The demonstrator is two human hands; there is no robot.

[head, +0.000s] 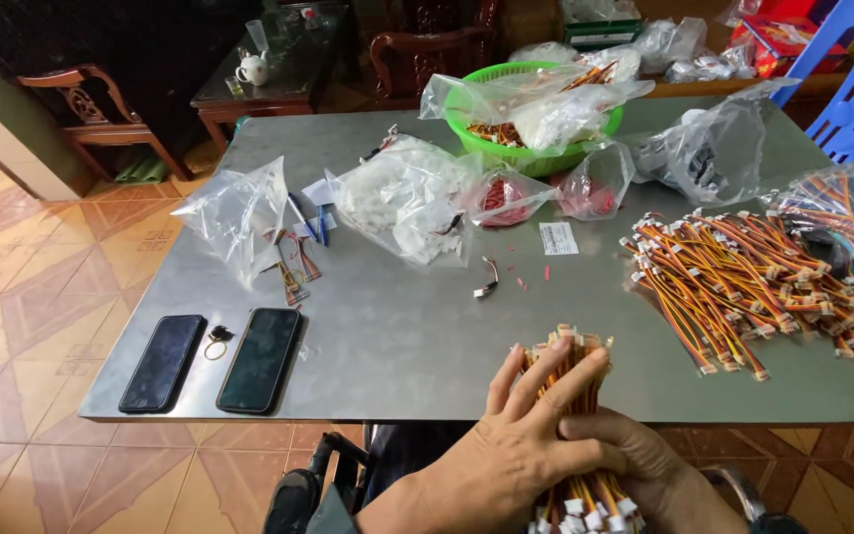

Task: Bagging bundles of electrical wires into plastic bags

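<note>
Both my hands hold one thick bundle of short orange, red and yellow wires point(573, 358) with white connectors at both ends, at the near edge of the metal table point(397, 336). My left hand point(521, 445) wraps over the front of the bundle, fingers stretched up along it. My right hand point(640, 457) grips it from underneath and behind. The top ends of the wires stick up above my fingers. The lower connectors poke out below my hands.
A big loose pile of the same wires point(743, 277) lies to the right. Two dark phones point(162, 363) point(259, 358) and a small key ring point(216, 338) lie at the left. Plastic bags of parts point(402, 198) and a green basket point(536, 158) sit further back.
</note>
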